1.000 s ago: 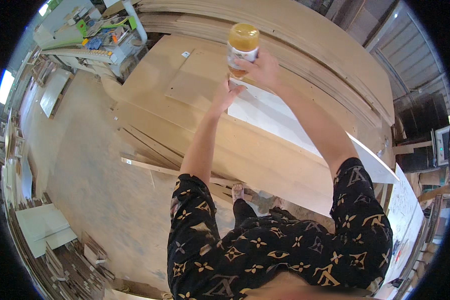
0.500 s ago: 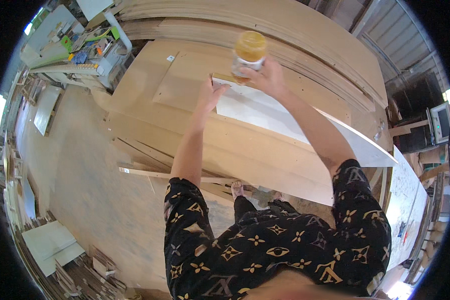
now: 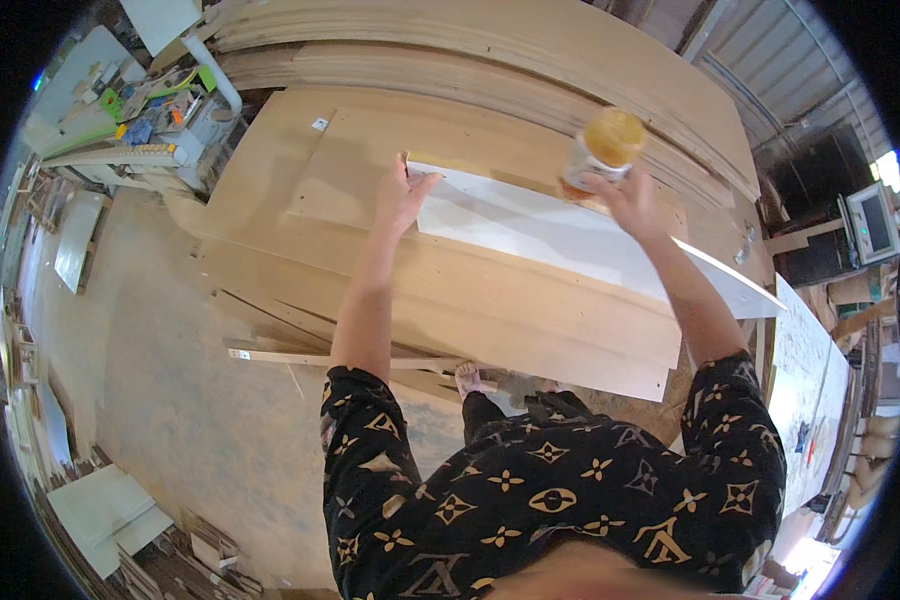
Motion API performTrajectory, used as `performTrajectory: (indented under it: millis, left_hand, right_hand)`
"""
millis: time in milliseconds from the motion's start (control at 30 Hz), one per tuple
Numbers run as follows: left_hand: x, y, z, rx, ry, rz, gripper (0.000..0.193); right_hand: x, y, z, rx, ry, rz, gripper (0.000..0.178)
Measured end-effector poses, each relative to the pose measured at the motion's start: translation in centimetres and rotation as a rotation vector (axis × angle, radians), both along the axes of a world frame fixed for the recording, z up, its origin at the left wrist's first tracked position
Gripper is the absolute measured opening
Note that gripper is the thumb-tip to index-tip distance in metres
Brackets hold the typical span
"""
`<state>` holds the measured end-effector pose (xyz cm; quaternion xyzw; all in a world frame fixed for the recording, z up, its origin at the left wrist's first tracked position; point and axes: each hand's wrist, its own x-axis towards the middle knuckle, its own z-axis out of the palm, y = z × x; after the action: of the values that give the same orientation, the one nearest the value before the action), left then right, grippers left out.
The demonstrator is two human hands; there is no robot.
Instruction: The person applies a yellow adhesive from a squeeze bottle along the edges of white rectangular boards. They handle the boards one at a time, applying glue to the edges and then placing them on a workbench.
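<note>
My right hand (image 3: 625, 203) is wrapped round a clear bottle (image 3: 603, 150) with yellow contents and a whitish label. The bottle is tilted, its yellow end up and away, its other end low over the far edge of a long white board (image 3: 530, 225). Whether it touches that edge I cannot tell; the bottle is blurred. At the board's left end, my left hand (image 3: 402, 200) grips the corner, thumb on the white face. The board lies slanted across a stack of brown sheets (image 3: 450, 285), its right end reaching past my right forearm.
More brown sheets (image 3: 530, 60) are piled behind. A cluttered machine bench (image 3: 160, 125) stands at the far left, a screen (image 3: 873, 222) at the right. Offcuts (image 3: 120, 520) lie on the floor at lower left. A narrow strip of wood (image 3: 300, 358) lies near my feet.
My right hand has carried the bottle to the right along the board's far edge. My left hand keeps its hold on the board's left end. The view has shifted slightly.
</note>
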<state>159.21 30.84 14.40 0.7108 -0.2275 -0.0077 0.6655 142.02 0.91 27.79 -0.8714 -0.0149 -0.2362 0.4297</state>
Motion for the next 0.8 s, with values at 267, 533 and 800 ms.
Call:
performTrajectory:
  millis: [267,533,800]
  left_hand:
    - [0.1,0.4,0.4,0.076,-0.023,0.029,0.063]
    - [-0.1,-0.1,-0.1,-0.100,-0.007,-0.004,0.052]
    - [1.1,0.5,-1.1,-0.020,-0.043,-0.030,0.050]
  right_hand:
    - [13.0,15.2,0.7,-0.102,-0.082,0.098,0.062]
    - [12.2,12.7,0.4,-0.088,0.053,0.183,0.060]
    - [-2.5,-3.6,-0.2,-0.119,-0.008,-0.046,0.044]
